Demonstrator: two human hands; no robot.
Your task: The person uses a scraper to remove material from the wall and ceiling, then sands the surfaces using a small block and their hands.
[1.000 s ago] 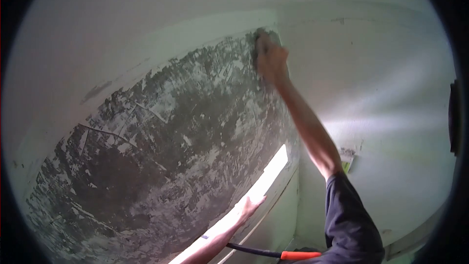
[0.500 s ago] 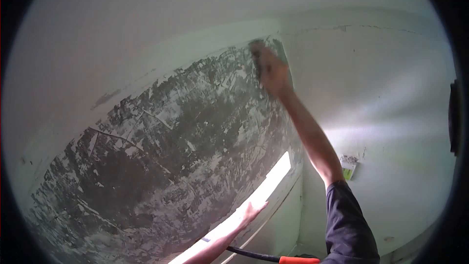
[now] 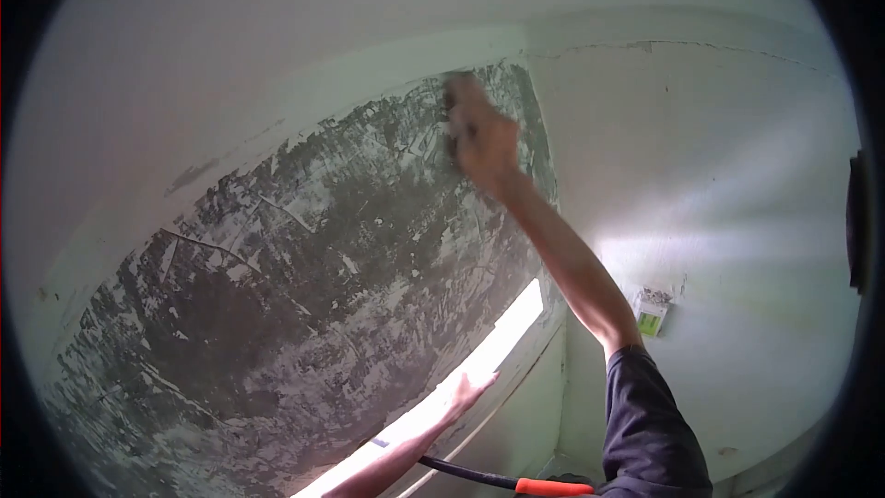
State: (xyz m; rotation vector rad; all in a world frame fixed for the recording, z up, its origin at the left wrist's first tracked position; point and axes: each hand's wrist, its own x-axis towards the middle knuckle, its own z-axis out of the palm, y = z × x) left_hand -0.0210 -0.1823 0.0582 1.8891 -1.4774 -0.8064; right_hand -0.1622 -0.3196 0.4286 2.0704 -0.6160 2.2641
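My right hand is raised at the upper right part of the patchy grey wall, close to the corner. It is closed on a dark hand tool held against the wall; motion blur hides its exact kind. Lower down, my left hand grips a long, glaring white bar lamp. The lamp slants up to the right along the wall's lower edge, and glare hides most of that hand's fingers.
White ceiling curves over the wall. On the adjoining pale wall sits a small box with a green label. A black cable with an orange-red section crosses the bottom. A dark object stands at the right edge.
My right hand has moved left along the top of the wall with the dark tool. The lamp and my left hand appear slightly further left and are still together.
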